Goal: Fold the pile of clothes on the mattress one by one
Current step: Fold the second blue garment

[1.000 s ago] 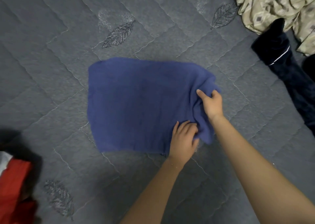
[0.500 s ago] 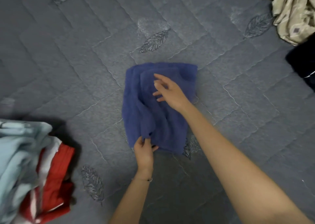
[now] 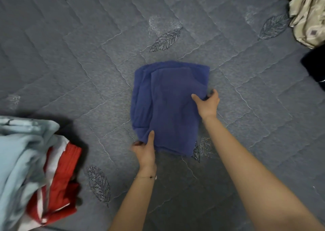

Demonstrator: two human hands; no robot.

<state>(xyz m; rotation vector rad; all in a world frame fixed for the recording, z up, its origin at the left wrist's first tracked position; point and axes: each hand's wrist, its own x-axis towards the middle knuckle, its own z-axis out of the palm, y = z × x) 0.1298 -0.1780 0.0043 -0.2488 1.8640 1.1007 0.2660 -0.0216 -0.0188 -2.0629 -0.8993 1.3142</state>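
Dim, flat indoor light, cool grey cast, deep shadow on the mattress beside the stacked clothes, fainter shadow under the forearms, fingertips of left hand and right hand motion-blurred, blue cloth soft-textured, quilting bowed toward the edges

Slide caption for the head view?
Left hand and right hand pinch the folded blue cloth on the grey mattress.
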